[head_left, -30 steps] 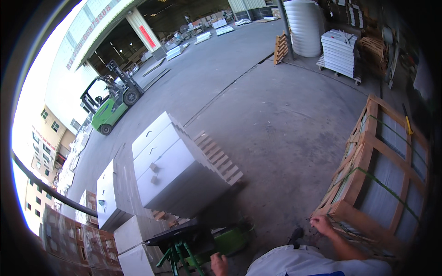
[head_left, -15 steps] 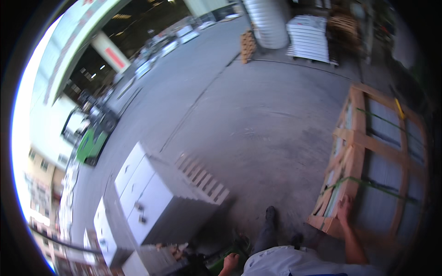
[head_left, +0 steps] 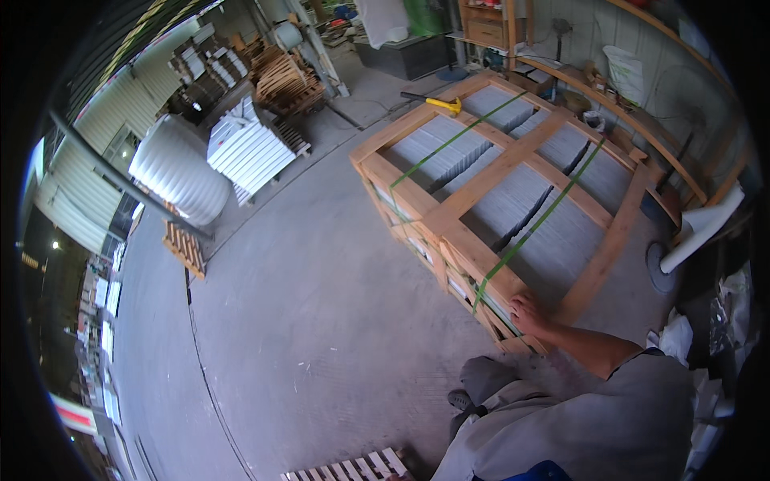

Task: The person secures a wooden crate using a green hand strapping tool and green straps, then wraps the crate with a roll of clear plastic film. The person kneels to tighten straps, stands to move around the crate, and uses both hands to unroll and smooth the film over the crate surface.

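My right hand [head_left: 525,315] rests on the near corner of a large wooden crate [head_left: 517,152], its fingers curled over the edge board. Through the open slats of the crate show stacks of grey-white slabs or sheets [head_left: 513,204]. Two green straps [head_left: 553,210] run across its top. On the far left edge of the crate lies a hammer [head_left: 441,103] with a yellow and black handle. Of my left hand [head_left: 396,477] only a sliver seems to show at the lower edge, so its fingers cannot be made out.
A pale slatted pallet [head_left: 353,467] lies at the bottom edge. Across the floor stand a wrapped white roll [head_left: 178,168], a stack of white panels [head_left: 250,151], a small wooden pallet [head_left: 184,248] and a metal post [head_left: 120,176]. A white pipe [head_left: 703,228] leans right of the crate.
My view has swung right, bringing the crate nearer the middle; the forklift and white cabinets have left the picture. My right hand stays on the crate's corner. My left hand has nearly left view.
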Motion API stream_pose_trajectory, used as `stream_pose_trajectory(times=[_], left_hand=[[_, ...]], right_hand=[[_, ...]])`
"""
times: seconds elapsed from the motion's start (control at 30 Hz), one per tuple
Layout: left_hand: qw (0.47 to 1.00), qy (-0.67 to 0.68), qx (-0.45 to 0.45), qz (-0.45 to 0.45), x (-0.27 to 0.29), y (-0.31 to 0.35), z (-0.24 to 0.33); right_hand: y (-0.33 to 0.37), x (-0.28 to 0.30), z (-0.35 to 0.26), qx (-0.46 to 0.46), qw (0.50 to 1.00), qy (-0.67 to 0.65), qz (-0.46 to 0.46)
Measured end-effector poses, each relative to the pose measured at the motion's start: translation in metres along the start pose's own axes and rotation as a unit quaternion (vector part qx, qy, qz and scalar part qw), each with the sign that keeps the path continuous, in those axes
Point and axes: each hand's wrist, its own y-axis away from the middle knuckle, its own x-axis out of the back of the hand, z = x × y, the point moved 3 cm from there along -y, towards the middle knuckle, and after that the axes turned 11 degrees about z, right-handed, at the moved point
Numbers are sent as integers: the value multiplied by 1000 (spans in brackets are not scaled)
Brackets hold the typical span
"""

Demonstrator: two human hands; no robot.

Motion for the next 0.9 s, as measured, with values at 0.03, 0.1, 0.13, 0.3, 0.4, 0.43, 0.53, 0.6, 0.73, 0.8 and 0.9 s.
stream_pose_trajectory(times=[0.03, 0.1, 0.13, 0.3, 0.4, 0.43, 0.53, 0.6, 0.73, 0.8, 0.9], left_hand=[[1000, 2, -8, -3, 7, -14, 14], [1000, 1, -27, -10, 18, -40, 42], [999, 1, -36, -17, 21, -52, 57], [995, -10, -64, -81, 0, -92, 139], [991, -24, -58, -120, -28, -117, 207], [989, -30, -53, -131, -35, -127, 232], [988, -38, -29, -149, -39, -154, 293], [989, -24, -7, -148, -27, -167, 312], [982, -4, 83, -171, 3, -143, 291], [980, -30, 51, -191, 10, -119, 280], [973, 94, 198, -70, 16, -99, 276]], right_hand=[[-8, -8, 6, -55, 998, -14, -22], [-35, -22, 16, -140, 988, -63, -25], [-57, -30, 22, -172, 980, -95, -7], [-214, -46, 65, -278, 942, -155, 104], [-345, -53, 108, -242, 949, -99, 176], [-390, -59, 128, -258, 942, -96, 191], [-513, -88, 200, -282, 931, -49, 228], [-594, -114, 252, -264, 938, 21, 223], [-713, -186, 315, -192, 972, 53, 126], [-775, -245, 310, -154, 985, 43, 67], [-833, -310, 300, -139, 988, 64, -2]])
